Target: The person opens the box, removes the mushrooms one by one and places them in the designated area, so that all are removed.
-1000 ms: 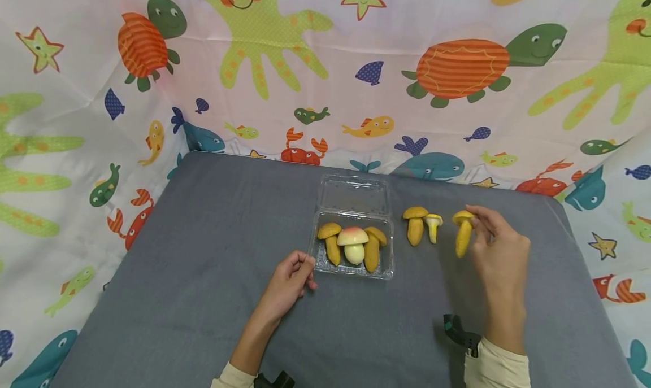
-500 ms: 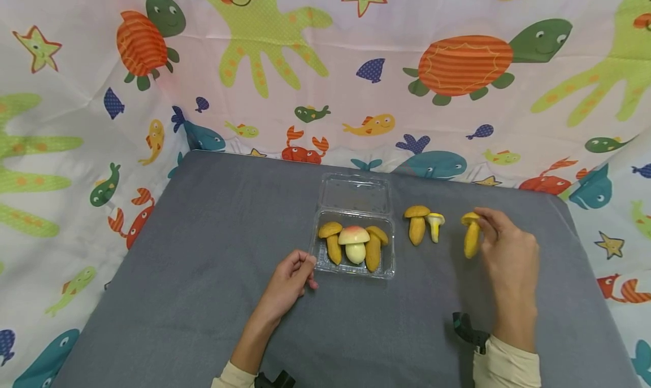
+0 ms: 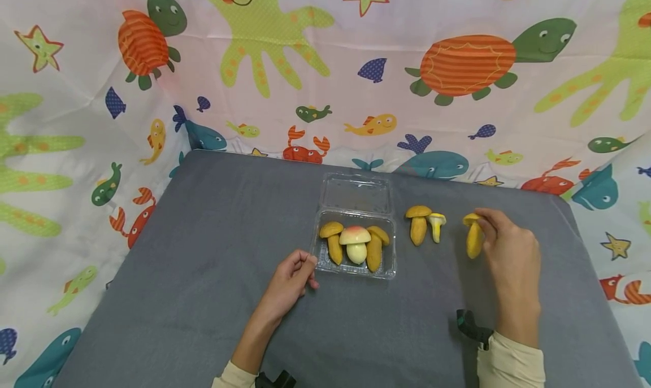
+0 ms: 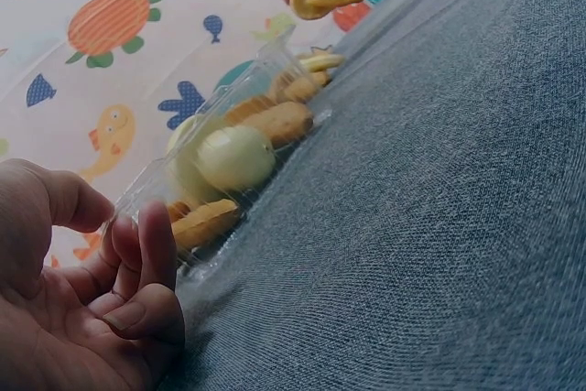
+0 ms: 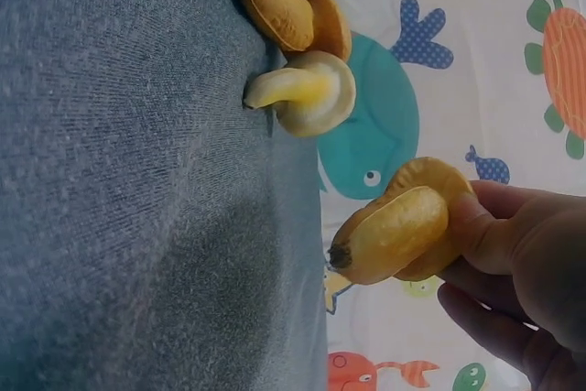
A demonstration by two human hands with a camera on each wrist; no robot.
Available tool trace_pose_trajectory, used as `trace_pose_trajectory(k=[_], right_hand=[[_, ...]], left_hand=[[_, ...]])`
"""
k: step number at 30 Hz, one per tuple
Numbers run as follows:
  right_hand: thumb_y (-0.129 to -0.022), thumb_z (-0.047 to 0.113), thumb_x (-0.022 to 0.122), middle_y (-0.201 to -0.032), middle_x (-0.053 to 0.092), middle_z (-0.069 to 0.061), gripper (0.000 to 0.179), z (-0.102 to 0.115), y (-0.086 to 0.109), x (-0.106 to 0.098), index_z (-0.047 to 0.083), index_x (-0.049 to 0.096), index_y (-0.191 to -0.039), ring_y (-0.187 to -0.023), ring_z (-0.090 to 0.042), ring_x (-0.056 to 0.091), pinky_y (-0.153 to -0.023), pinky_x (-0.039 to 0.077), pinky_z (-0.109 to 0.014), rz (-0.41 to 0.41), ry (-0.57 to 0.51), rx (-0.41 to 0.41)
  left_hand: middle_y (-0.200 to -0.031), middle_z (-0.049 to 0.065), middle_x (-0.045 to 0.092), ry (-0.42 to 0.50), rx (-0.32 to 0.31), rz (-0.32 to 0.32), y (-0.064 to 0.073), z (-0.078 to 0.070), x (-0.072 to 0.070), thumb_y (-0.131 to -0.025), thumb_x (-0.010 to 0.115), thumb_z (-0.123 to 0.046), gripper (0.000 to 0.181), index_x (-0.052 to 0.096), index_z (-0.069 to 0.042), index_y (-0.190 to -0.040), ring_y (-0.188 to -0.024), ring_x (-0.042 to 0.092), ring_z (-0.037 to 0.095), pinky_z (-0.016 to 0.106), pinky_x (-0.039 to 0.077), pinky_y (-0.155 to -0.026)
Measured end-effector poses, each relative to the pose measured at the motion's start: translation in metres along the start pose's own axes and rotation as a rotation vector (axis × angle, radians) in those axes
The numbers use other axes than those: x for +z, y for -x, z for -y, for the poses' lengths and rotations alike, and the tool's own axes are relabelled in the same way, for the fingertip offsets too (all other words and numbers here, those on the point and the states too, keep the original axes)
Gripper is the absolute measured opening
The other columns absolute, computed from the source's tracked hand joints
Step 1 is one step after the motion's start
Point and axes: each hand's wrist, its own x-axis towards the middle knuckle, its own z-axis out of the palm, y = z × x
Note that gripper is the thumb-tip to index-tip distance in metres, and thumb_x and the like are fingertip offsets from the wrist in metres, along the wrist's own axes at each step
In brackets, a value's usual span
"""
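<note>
My right hand (image 3: 512,255) pinches a yellow-brown toy mushroom (image 3: 474,238) by its cap, the stem pointing down. In the right wrist view this mushroom (image 5: 394,231) hangs above the grey cloth, a shadow below it. A clear plastic clamshell box (image 3: 355,273) lies with its lid back. Inside it are two brown mushrooms (image 3: 334,248) and a pale one with a reddish cap (image 3: 355,244) between them. The thumb and fingertips of my left hand (image 3: 290,280) pinch the box's near left corner; the left wrist view shows them at its rim (image 4: 117,212).
Right of the box lie a brown mushroom (image 3: 418,227) and a smaller yellow one (image 3: 436,227) with a pale cap, side by side on the grey cloth-covered table (image 3: 203,252). A curtain (image 3: 325,66) printed with sea animals hangs behind the table and along its sides.
My right hand has shifted a little to the right with the mushroom, away from the two on the cloth, and now slows. The left hand keeps its place on the box corner.
</note>
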Motion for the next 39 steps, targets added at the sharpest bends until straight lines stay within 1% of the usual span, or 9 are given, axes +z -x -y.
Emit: trace_pose_trajectory(k=[6,9,12,15,18,22,26,32,39], right_hand=[[-0.103,0.012,0.069,-0.103,0.074,-0.025,0.023,-0.001,-0.006,-0.001,0.001,0.073,-0.123,-0.071,-0.045,0.064,-0.067,0.05,-0.06,0.072,0.024,0.025],[-0.103,0.012,0.07,-0.102,0.074,-0.025,0.023,0.001,-0.008,-0.001,0.001,0.073,-0.123,-0.071,-0.043,0.063,-0.067,0.05,-0.06,0.103,0.04,0.024],[-0.104,0.012,0.069,-0.102,0.074,-0.026,0.023,0.003,-0.011,-0.001,0.001,0.072,-0.124,-0.073,-0.043,0.065,-0.069,0.052,-0.061,0.133,0.053,0.019],[-0.103,0.01,0.069,-0.102,0.074,-0.026,0.024,0.005,-0.014,-0.001,0.001,0.071,-0.125,-0.073,-0.042,0.064,-0.069,0.053,-0.059,0.158,0.064,0.011],[-0.104,0.008,0.068,-0.1,0.073,-0.026,0.022,0.006,-0.017,0.0,0.001,0.071,-0.125,-0.067,-0.038,0.061,-0.063,0.05,-0.053,0.182,0.074,0.007],[-0.104,0.005,0.066,-0.095,0.073,-0.026,0.02,0.004,-0.02,0.002,0.003,0.072,-0.123,-0.06,-0.036,0.056,-0.054,0.043,-0.051,0.189,0.081,-0.015],[-0.104,0.005,0.065,-0.09,0.072,-0.027,0.02,0.001,-0.022,0.005,0.004,0.073,-0.122,-0.058,-0.038,0.056,-0.054,0.045,-0.056,0.202,0.098,-0.037],[-0.105,0.007,0.065,-0.093,0.072,-0.03,0.018,-0.003,-0.025,0.012,0.002,0.072,-0.12,-0.063,-0.045,0.061,-0.061,0.049,-0.065,0.245,0.121,-0.064],[-0.104,0.009,0.065,-0.092,0.073,-0.029,0.016,-0.007,-0.028,0.021,0.006,0.075,-0.116,-0.063,-0.047,0.061,-0.058,0.047,-0.066,0.275,0.115,-0.1]], left_hand=[[-0.087,0.009,0.061,-0.007,0.006,0.001,0.0,-0.001,0.0,-0.109,0.062,-0.034,0.031,0.062,-0.002,-0.107,-0.077,0.071,0.021,0.023,0.045,-0.06],[-0.087,0.009,0.061,-0.004,0.005,-0.001,-0.001,-0.001,0.0,-0.11,0.062,-0.032,0.031,0.062,-0.002,-0.107,-0.076,0.071,0.02,0.023,0.044,-0.059],[-0.087,0.008,0.061,-0.001,0.0,-0.003,-0.001,-0.001,0.0,-0.11,0.062,-0.031,0.03,0.061,-0.001,-0.107,-0.076,0.07,0.02,0.022,0.044,-0.058],[-0.087,0.008,0.061,-0.002,-0.005,-0.004,0.0,-0.001,0.0,-0.11,0.061,-0.031,0.03,0.062,-0.001,-0.108,-0.076,0.071,0.021,0.023,0.044,-0.058],[-0.087,0.009,0.061,-0.001,-0.01,-0.006,0.0,-0.002,0.0,-0.11,0.061,-0.031,0.029,0.062,-0.001,-0.108,-0.076,0.071,0.021,0.023,0.044,-0.058],[-0.087,0.009,0.061,-0.005,-0.011,-0.002,0.0,-0.002,-0.001,-0.11,0.06,-0.029,0.027,0.062,-0.002,-0.108,-0.076,0.071,0.021,0.024,0.044,-0.058],[-0.087,0.008,0.061,-0.009,-0.009,0.006,-0.001,-0.002,-0.001,-0.111,0.06,-0.029,0.027,0.062,-0.002,-0.108,-0.076,0.071,0.021,0.024,0.044,-0.059],[-0.086,0.007,0.062,-0.02,-0.009,0.003,-0.001,-0.003,-0.001,-0.11,0.061,-0.031,0.028,0.063,-0.003,-0.107,-0.074,0.069,0.02,0.024,0.044,-0.058],[-0.086,0.008,0.062,-0.02,-0.001,0.006,0.0,-0.001,-0.002,-0.11,0.061,-0.031,0.03,0.062,-0.002,-0.107,-0.074,0.07,0.021,0.024,0.045,-0.058]])
